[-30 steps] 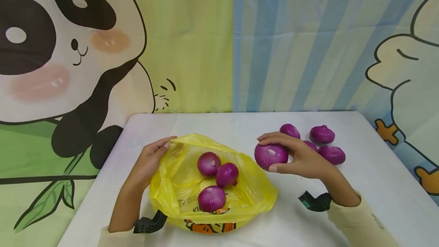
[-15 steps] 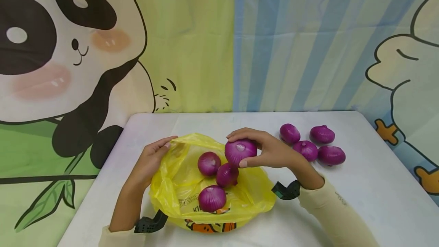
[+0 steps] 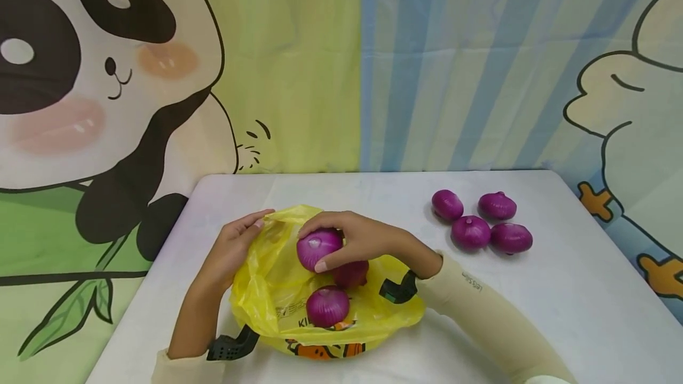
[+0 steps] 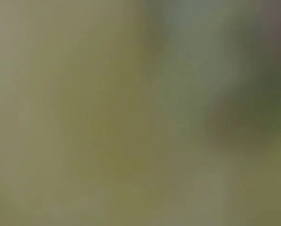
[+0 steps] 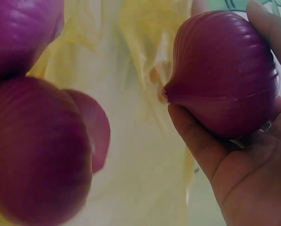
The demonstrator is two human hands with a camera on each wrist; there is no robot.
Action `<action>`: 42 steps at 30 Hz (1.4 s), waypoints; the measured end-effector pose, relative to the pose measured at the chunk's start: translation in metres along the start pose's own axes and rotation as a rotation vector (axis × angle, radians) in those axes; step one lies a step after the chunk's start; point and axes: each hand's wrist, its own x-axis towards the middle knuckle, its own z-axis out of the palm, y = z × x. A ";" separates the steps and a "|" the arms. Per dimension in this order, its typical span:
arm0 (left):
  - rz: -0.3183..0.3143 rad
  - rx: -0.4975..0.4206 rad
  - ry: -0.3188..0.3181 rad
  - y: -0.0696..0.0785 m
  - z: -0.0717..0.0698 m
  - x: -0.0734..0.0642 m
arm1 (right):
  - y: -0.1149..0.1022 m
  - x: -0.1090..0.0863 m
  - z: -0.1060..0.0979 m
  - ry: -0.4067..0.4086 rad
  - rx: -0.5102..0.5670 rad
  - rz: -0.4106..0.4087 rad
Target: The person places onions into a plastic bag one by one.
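A yellow plastic bag (image 3: 288,307) lies with its mouth spread wide on the white table. My left hand (image 3: 235,250) grips the bag's rim at its left side. Over the mouth, my right hand (image 3: 357,239) holds a purple onion (image 3: 319,249), with fingers and thumb round it; the right wrist view shows this onion (image 5: 225,75) in the palm from close by. Inside the bag, one onion (image 3: 328,307) lies near the front and another onion (image 3: 353,274) is partly covered by the right hand. A third is hidden beneath the held one. The left wrist view is only a blur.
At the back right, several more onions (image 3: 471,233) are grouped on the table (image 3: 555,289). A patterned cloth (image 3: 299,64) with a panda hangs behind the table's far edge. Each wrist carries a small black device (image 3: 397,289).
My right hand has carried the onion leftward, from beside the grouped onions to over the bag's middle. The left hand stays on the rim.
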 end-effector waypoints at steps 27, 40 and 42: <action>0.065 -0.030 -0.017 0.000 -0.003 -0.002 | 0.032 0.064 0.037 -0.109 -0.226 0.157; 0.055 -0.044 -0.019 -0.004 -0.005 0.000 | 0.040 0.060 0.037 -0.131 -0.219 0.138; 0.057 -0.041 -0.020 -0.004 -0.005 0.001 | 0.040 0.059 0.037 -0.127 -0.217 0.127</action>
